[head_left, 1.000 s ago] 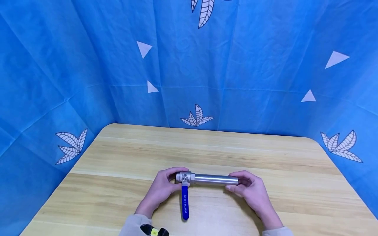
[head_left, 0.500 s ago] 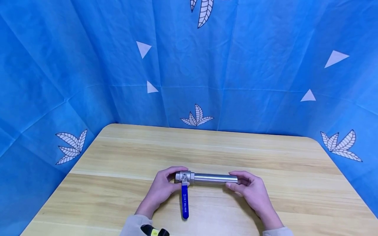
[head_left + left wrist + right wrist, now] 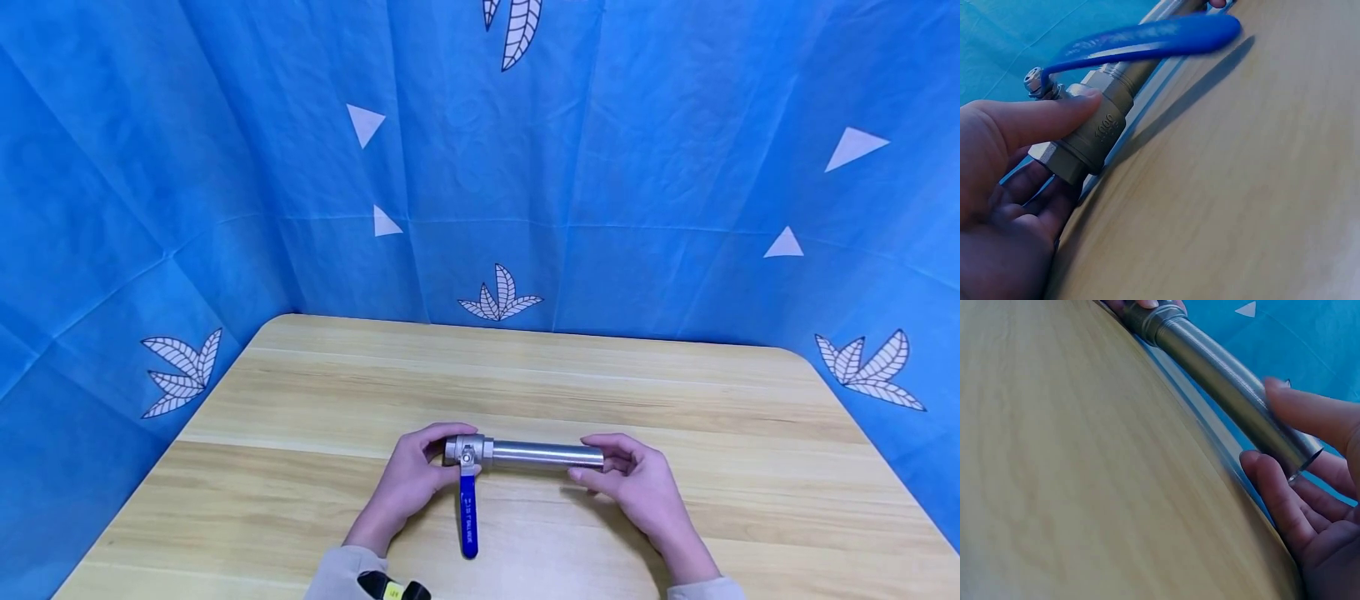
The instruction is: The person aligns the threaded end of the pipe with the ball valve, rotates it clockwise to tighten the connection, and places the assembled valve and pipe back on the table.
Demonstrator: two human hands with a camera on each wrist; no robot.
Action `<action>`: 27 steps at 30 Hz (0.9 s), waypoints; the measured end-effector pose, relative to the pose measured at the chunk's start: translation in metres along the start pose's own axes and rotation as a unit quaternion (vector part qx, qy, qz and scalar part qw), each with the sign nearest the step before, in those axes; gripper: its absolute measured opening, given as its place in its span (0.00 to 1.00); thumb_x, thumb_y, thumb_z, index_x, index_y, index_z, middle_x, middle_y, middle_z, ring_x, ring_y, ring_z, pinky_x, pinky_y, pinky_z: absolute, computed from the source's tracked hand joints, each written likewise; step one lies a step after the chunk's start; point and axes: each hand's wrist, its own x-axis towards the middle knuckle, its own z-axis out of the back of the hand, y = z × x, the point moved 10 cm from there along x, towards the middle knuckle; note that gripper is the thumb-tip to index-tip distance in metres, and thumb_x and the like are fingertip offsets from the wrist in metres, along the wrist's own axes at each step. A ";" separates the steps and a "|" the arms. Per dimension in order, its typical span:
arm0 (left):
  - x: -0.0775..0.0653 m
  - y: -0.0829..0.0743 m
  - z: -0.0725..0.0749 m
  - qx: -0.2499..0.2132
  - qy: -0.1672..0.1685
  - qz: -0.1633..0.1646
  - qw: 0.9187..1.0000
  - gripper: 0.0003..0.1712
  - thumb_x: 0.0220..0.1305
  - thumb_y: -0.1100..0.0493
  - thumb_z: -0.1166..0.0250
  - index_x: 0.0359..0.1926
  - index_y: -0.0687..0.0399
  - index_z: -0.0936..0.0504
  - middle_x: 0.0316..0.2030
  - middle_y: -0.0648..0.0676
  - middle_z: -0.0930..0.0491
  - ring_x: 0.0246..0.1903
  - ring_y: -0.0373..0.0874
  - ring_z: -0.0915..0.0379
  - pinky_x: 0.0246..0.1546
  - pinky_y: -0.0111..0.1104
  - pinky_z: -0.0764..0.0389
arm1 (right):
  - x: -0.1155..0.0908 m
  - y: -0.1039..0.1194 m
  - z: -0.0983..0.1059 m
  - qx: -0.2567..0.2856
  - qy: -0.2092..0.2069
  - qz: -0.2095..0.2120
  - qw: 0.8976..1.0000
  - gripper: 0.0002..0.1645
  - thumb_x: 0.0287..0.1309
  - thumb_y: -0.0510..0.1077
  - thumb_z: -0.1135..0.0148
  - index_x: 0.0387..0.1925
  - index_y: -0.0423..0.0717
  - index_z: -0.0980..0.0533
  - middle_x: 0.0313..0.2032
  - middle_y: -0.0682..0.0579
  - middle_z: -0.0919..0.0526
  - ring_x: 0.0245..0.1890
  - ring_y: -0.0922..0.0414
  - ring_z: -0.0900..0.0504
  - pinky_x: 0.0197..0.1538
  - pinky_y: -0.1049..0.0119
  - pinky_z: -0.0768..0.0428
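Observation:
A steel ball valve (image 3: 470,450) with a blue lever handle (image 3: 468,517) lies toward the left of the joined assembly. My left hand (image 3: 412,479) grips the valve body, its thumb across the near side in the left wrist view and its fingers behind. From the valve's right side extends a plain metal pipe (image 3: 547,453), joined at a hex collar. Around the pipe's free end my right hand (image 3: 637,487) curls, thumb on the near side, index finger on the far side. In the right wrist view the pipe's open end (image 3: 1313,459) shows between thumb and fingers. The handle points toward the person.
The assembly is held over a wood-grain table (image 3: 525,383) with rounded far corners. Blue cloth (image 3: 480,167) printed with white leaves and triangles hangs behind and beside it.
My right thumb has slid slightly left along the pipe. The blue handle's free end has shifted very slightly left. My left hand keeps its hold on the valve.

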 end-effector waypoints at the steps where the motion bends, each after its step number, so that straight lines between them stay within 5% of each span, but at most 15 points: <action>1: 0.000 0.000 0.000 -0.002 0.000 0.001 1.000 0.28 0.57 0.66 0.19 0.57 0.41 0.10 0.62 0.49 0.15 0.65 0.50 0.21 0.71 0.50 0.21 | 0.000 0.001 0.000 -0.004 0.003 0.002 1.000 0.36 0.46 0.38 0.12 0.60 0.43 0.16 0.40 0.48 0.12 0.34 0.59 0.14 0.38 0.68 0.12; 9: -0.001 0.001 0.000 -0.006 0.001 0.014 1.000 0.27 0.56 0.65 0.19 0.57 0.40 0.10 0.62 0.49 0.14 0.66 0.51 0.21 0.73 0.54 0.24 | -0.003 0.001 0.000 -0.021 0.000 0.011 1.000 0.33 0.42 0.33 0.13 0.53 0.40 0.15 0.39 0.46 0.11 0.32 0.61 0.15 0.38 0.71 0.13; 16: -0.001 0.002 0.000 -0.006 0.008 0.019 1.000 0.27 0.58 0.64 0.19 0.58 0.39 0.10 0.64 0.50 0.15 0.67 0.53 0.22 0.72 0.53 0.23 | -0.003 0.009 -0.003 -0.002 0.010 0.042 0.999 0.29 0.42 0.30 0.14 0.49 0.39 0.15 0.50 0.43 0.11 0.42 0.60 0.09 0.46 0.70 0.11; 27: -0.001 0.003 -0.001 -0.007 0.010 0.027 1.000 0.27 0.58 0.64 0.19 0.58 0.39 0.10 0.64 0.50 0.15 0.67 0.53 0.21 0.70 0.52 0.21 | -0.004 0.008 -0.003 -0.006 0.006 0.039 0.999 0.29 0.43 0.29 0.16 0.50 0.39 0.16 0.46 0.43 0.10 0.41 0.59 0.10 0.43 0.69 0.12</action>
